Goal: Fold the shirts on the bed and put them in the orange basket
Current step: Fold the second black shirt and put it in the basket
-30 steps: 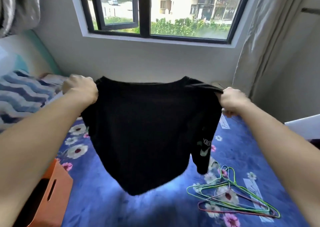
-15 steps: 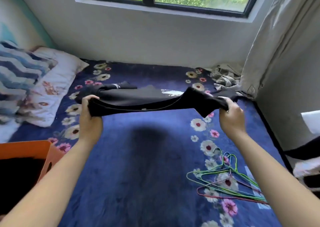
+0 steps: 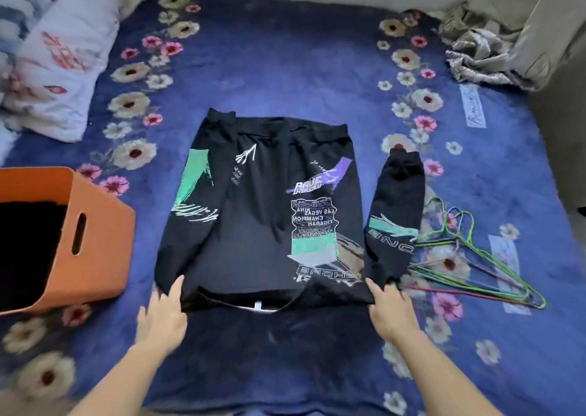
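**Shirt flat on the bed, a hand at each near corner**

The shirt [image 3: 260, 225] is black with green, purple and white print. It lies spread flat on the bed [image 3: 285, 51], in the middle of the view. Its long axis runs straight away from the person, collar end nearest and hem farthest. The right sleeve [image 3: 396, 212] lies out beside the body of the shirt, roughly parallel to it, with a strip of bedcover showing between them. The left sleeve [image 3: 190, 212] lies close along the left edge; whether it overlaps the body I cannot tell.

The left hand [image 3: 161, 315] is at the near left corner and the right hand [image 3: 391, 314] at the near right corner, each touching the shoulder edge. Both look loose and spread, with fairly straight fingers pointing up the shirt and pinching nothing that I can see. The left hand is blurred. The shirt lies directly ahead of the hands and centred between them, neither hand nearer.

I judge that folding is not yet begun. The first folds would bring the sides in toward the long axis: the loose right sleeve falls to the right hand, the left side to the left hand.

The basket [image 3: 101, 235] stands just left of the shirt, nearer the left hand, with something dark inside. Hangers [image 3: 469, 263] lie just right of the right sleeve. A pillow [image 3: 63, 66] sits at the far left, and crumpled grey cloth [image 3: 475, 51] at the far right.
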A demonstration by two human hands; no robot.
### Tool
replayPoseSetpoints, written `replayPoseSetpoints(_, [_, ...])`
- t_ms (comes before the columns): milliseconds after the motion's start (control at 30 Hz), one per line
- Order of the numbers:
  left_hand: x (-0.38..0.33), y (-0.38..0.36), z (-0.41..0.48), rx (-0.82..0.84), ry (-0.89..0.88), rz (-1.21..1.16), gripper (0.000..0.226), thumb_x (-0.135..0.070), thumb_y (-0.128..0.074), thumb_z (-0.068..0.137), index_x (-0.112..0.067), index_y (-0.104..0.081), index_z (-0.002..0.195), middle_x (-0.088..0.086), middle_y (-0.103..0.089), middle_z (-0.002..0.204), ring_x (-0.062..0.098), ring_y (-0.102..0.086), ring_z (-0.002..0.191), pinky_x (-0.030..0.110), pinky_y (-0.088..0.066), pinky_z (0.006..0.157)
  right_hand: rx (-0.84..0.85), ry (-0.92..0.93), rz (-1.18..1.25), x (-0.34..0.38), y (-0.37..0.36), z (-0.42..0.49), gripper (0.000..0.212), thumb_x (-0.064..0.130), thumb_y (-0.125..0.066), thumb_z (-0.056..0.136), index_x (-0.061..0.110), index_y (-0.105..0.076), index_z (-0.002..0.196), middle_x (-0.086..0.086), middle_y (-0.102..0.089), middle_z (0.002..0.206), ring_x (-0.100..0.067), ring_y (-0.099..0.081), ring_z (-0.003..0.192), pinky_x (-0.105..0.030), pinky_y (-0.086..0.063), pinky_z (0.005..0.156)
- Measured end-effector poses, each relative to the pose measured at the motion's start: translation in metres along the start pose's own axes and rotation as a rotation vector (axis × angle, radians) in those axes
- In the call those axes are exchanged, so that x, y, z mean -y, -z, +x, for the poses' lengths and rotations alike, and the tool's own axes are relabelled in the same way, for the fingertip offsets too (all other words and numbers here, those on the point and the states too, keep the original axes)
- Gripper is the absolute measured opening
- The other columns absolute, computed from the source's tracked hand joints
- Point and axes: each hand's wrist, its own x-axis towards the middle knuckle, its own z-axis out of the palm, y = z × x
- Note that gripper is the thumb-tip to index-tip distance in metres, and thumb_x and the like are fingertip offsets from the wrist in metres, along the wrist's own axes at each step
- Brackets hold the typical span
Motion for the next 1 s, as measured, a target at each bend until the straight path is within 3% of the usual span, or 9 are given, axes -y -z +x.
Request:
replayPoseSetpoints(100, [0.009,-0.032,0.002,0.312,0.068,0.040,0.070,-0.016,-0.035,0.096,-0.019,0.007,0.151,0.012,-0.007,0.158,0.035,-0.011,0.144,0.042,-0.022,0.114,0.181,0.000,-0.009,-0.007,-0.044,0.004,0.053,0.026,-0.033,0.095,0.031,-0.027,0.148,-0.002,-0.031,0.148,-0.023,-0.012,0.145,-0.038,-0.019,0.115])
replayPoseSetpoints(200, [-0.019,-0.046,0.001,0.322,0.136,0.059,0.065,-0.020,-0.040,0.095,-0.014,-0.006,0.151,0.020,-0.001,0.156,0.037,-0.006,0.143,0.042,-0.021,0.114,0.206,-0.068,0.268,-0.009,-0.066,0.012,0.047,0.020,-0.037,0.089,0.020,-0.054,0.133,-0.006,-0.049,0.139,-0.025,-0.037,0.133,-0.032,-0.033,0.107])
replayPoseSetpoints(300, [-0.078,-0.049,-0.006,0.134,-0.126,-0.005,0.059,-0.023,-0.045,0.094,-0.014,-0.021,0.148,0.012,-0.008,0.157,0.026,-0.011,0.143,0.037,-0.029,0.110,-0.037,-0.271,0.629,-0.010,-0.067,0.028,0.034,0.004,-0.048,0.087,0.007,-0.062,0.117,-0.015,-0.060,0.124,-0.031,-0.052,0.116,-0.033,-0.040,0.094])
replayPoseSetpoints(500, [-0.201,-0.091,-0.018,0.106,-0.682,-0.106,0.055,-0.038,-0.043,0.085,-0.019,-0.043,0.137,0.001,-0.038,0.141,0.023,-0.034,0.130,0.033,-0.034,0.101,-0.326,-0.369,0.858,-0.040,-0.044,0.082,0.023,0.001,-0.052,0.086,0.002,-0.060,0.107,-0.018,-0.064,0.106,-0.033,-0.057,0.102,-0.033,-0.038,0.084])
replayPoseSetpoints(600, [-0.248,-0.117,-0.013,0.183,-0.813,-0.011,0.064,-0.042,-0.047,0.089,-0.029,-0.024,0.147,0.001,-0.042,0.132,0.023,-0.041,0.121,0.036,-0.040,0.096,-0.387,-0.353,0.805,-0.068,-0.028,0.123,0.026,0.004,-0.051,0.088,0.002,-0.058,0.112,-0.017,-0.061,0.111,-0.033,-0.054,0.106,-0.033,-0.036,0.087])
replayPoseSetpoints(700, [-0.269,-0.144,-0.003,0.353,-0.771,0.028,0.091,-0.048,-0.055,0.083,-0.045,0.011,0.147,0.005,-0.040,0.126,0.029,-0.050,0.108,0.038,-0.046,0.087,-0.450,-0.320,0.675,-0.099,-0.018,0.168,0.035,0.010,-0.050,0.089,0.003,-0.054,0.123,-0.018,-0.056,0.125,-0.033,-0.049,0.117,-0.034,-0.035,0.094])
replayPoseSetpoints(833, [-0.269,-0.162,0.010,0.332,-0.787,0.131,0.109,-0.034,-0.063,0.077,-0.050,0.025,0.140,0.005,-0.035,0.125,0.028,-0.057,0.096,0.033,-0.042,0.074,-0.471,-0.351,0.556,-0.120,-0.005,0.215,0.040,0.024,-0.051,0.090,0.006,-0.048,0.125,-0.022,-0.050,0.129,-0.034,-0.033,0.130,-0.044,-0.030,0.104])
replayPoseSetpoints(900, [-0.272,-0.167,0.015,0.292,-0.814,0.130,0.111,-0.026,-0.061,0.076,-0.051,0.027,0.138,0.005,-0.034,0.124,0.027,-0.057,0.095,0.032,-0.041,0.072,-0.468,-0.322,0.620,-0.125,-0.003,0.238,0.045,0.026,-0.056,0.086,0.007,-0.045,0.125,-0.019,-0.053,0.127,-0.034,-0.038,0.127,-0.043,-0.034,0.103])
replayPoseSetpoints(1000, [-0.280,-0.172,0.019,0.287,-0.825,0.090,0.114,-0.019,-0.059,0.075,-0.050,0.033,0.135,0.007,-0.037,0.121,0.029,-0.055,0.097,0.033,-0.042,0.074,-0.492,-0.316,0.892,-0.120,0.001,0.265,0.056,0.023,-0.067,0.073,0.009,-0.047,0.124,-0.008,-0.062,0.119,-0.026,-0.057,0.108,-0.039,-0.046,0.095])
